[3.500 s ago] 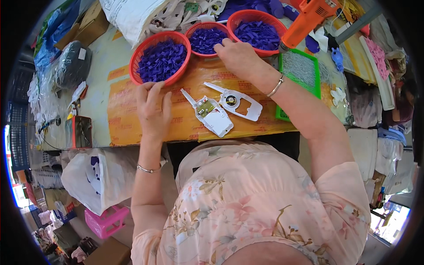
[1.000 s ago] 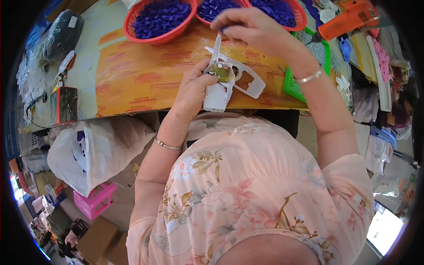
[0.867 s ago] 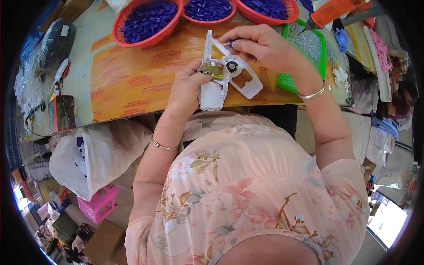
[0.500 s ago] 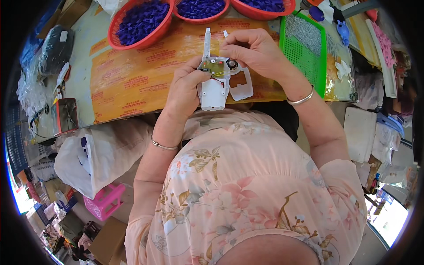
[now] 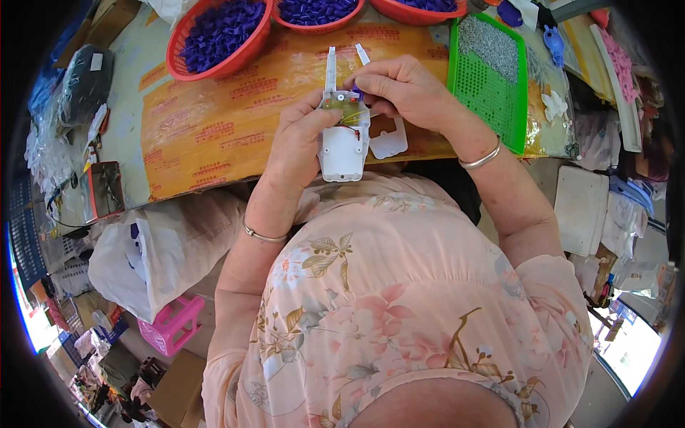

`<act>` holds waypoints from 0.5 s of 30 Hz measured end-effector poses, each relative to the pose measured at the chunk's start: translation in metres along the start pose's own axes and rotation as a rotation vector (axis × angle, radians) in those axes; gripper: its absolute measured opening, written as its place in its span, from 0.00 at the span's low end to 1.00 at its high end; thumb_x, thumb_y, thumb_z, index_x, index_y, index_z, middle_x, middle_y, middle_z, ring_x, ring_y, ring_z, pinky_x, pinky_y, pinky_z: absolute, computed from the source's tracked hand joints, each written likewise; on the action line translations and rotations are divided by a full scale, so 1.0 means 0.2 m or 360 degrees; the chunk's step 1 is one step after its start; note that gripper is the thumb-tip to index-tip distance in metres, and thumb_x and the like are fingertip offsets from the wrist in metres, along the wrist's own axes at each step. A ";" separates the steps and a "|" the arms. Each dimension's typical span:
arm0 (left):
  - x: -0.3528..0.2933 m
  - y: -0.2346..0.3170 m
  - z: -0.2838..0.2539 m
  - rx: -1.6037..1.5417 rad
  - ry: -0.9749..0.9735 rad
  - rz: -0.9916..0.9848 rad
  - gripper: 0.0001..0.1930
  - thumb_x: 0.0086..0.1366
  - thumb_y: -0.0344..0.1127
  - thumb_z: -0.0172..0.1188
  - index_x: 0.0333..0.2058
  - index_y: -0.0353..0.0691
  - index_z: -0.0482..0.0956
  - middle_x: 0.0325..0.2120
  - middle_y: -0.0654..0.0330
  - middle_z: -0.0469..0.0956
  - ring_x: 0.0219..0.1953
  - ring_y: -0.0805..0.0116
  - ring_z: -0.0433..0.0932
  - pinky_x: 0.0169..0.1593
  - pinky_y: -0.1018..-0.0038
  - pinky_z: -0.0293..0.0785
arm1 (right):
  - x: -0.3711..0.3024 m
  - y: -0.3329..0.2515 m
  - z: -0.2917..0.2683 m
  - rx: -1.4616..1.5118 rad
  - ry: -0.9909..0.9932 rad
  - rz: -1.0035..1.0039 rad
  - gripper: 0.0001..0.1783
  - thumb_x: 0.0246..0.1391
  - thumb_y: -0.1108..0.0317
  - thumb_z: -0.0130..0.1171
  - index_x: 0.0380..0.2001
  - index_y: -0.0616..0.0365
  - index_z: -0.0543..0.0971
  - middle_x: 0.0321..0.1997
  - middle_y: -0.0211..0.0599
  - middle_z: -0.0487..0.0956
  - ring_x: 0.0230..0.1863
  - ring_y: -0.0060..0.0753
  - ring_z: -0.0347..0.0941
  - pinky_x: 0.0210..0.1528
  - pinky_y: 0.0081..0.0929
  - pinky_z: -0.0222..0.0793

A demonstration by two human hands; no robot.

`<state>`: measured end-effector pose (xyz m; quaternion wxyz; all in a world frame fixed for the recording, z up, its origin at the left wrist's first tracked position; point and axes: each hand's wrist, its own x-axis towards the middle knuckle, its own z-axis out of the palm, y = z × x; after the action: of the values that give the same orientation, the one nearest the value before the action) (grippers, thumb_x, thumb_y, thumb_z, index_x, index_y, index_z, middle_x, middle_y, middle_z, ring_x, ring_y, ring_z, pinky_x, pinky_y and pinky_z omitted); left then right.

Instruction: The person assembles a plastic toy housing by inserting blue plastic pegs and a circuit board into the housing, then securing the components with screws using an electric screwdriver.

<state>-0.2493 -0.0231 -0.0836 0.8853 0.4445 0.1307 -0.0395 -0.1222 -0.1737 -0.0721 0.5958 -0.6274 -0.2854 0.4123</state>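
Though the casing (image 5: 342, 158) lay untouched earlier, it's held now — left hand (image 5: 298, 134).

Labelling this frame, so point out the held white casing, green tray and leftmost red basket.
White casing (image 5: 342, 160), head view: lower panel.
Green tray (image 5: 485, 107), head view: perforated floor.
Leftmost red basket (image 5: 246, 55), head view: front wall.

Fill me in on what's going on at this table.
The person's left hand holds a white casing half with a circuit board inside. The right hand pinches a small purple piece at its upper right. A second white half lies partly hidden behind that hand. Red baskets of purple pieces stand beyond.
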 end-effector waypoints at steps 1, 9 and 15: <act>0.00 0.00 0.00 -0.0001 0.0005 -0.0007 0.18 0.59 0.24 0.47 0.49 0.29 0.71 0.38 0.54 0.79 0.35 0.70 0.80 0.40 0.75 0.78 | 0.00 0.00 0.00 0.0011 -0.0004 0.0018 0.11 0.59 0.66 0.54 0.37 0.61 0.81 0.24 0.23 0.74 0.21 0.11 0.63 0.23 0.11 0.61; 0.00 -0.01 0.00 0.0104 0.0005 0.0036 0.18 0.60 0.25 0.47 0.49 0.29 0.71 0.39 0.54 0.79 0.36 0.69 0.80 0.41 0.75 0.77 | -0.02 -0.01 0.01 0.0014 0.0135 -0.0048 0.08 0.56 0.71 0.56 0.36 0.61 0.81 0.24 0.23 0.75 0.22 0.10 0.65 0.23 0.10 0.60; -0.01 0.00 0.02 0.0151 0.0024 0.0051 0.18 0.59 0.24 0.47 0.48 0.29 0.72 0.38 0.55 0.79 0.35 0.71 0.79 0.39 0.76 0.77 | -0.01 -0.04 -0.05 -0.0065 0.0177 -0.0155 0.06 0.54 0.72 0.59 0.35 0.59 0.81 0.25 0.22 0.77 0.22 0.09 0.66 0.23 0.10 0.61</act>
<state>-0.2507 -0.0261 -0.0804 0.8628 0.4882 0.1283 -0.0281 -0.1131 -0.1793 -0.0650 0.6170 -0.6468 -0.2904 0.3415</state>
